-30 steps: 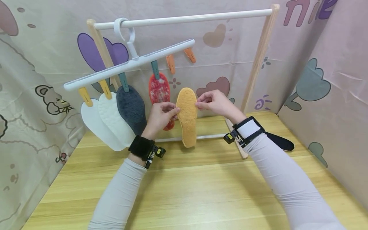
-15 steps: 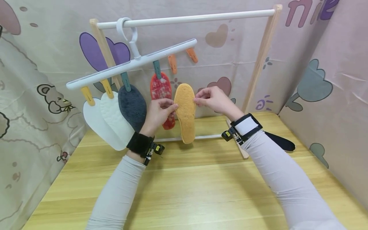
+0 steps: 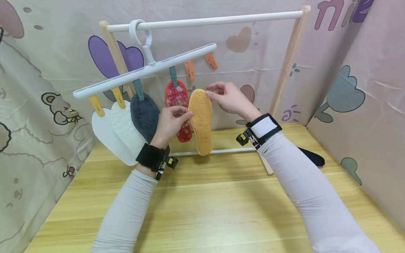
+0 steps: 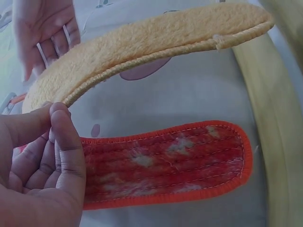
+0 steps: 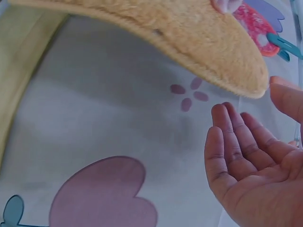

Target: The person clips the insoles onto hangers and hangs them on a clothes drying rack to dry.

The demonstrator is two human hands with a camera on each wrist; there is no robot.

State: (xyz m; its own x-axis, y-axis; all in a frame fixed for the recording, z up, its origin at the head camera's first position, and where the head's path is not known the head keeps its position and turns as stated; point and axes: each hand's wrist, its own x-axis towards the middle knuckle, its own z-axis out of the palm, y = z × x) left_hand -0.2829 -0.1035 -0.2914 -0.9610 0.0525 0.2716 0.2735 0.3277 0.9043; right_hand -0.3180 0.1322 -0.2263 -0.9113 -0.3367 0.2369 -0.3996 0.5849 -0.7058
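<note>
Below the orange clip (image 3: pixel 189 70), the insole (image 3: pixel 200 121) sits higher; left hand (image 3: pixel 171 121) pinches its edge, right hand (image 3: pixel 226 98), fingers released, shifts to its tip.

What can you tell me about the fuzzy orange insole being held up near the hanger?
The orange insole is a fleecy, foot-shaped pad with a stitched edge, held upright with its rounded top up, just below the empty orange clips. The left hand pinches its left edge; the right hand is at its top, fingers relaxed. It hangs beside the clipped red insole, above the wooden table.

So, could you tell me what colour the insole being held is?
Fluffy orange-yellow insole; the head view shows it best.
</note>
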